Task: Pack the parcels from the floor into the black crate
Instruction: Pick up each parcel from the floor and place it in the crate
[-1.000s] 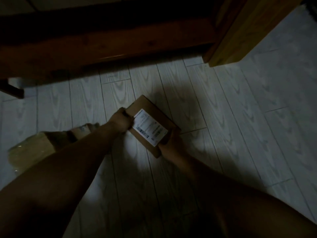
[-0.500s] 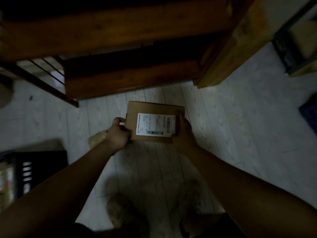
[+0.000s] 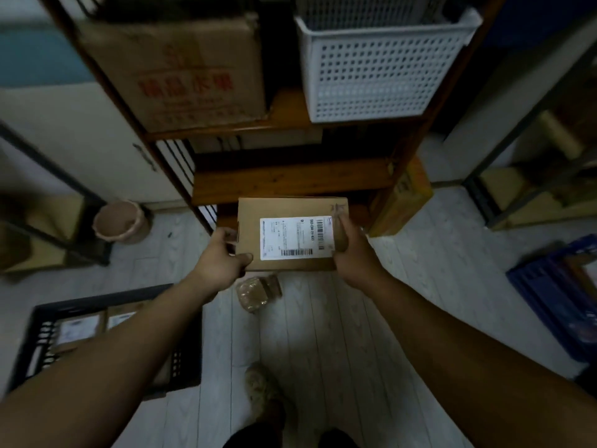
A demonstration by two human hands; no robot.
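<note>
A brown cardboard parcel [image 3: 284, 208] with a white shipping label is held up in front of me, above the floor. My left hand [image 3: 223, 258] grips its left edge and my right hand [image 3: 350, 250] grips its right edge. The black crate [image 3: 187, 344] stands on the floor at lower left, partly hidden by my left forearm, with labelled parcels [image 3: 77, 329] inside. A small parcel wrapped in brown tape [image 3: 256, 292] lies on the floor under the held one.
A wooden shelf [image 3: 290, 179] stands ahead, carrying a big cardboard box [image 3: 193, 69] and a white perforated basket [image 3: 378, 66]. A tan bucket [image 3: 119, 221] sits at left, a blue crate [image 3: 555, 295] at right. My shoe [image 3: 261, 389] is on the pale plank floor.
The parcel has been lifted off the floor and turned level in both hands. My view has risen, so the shelf, the black crate and my feet now show.
</note>
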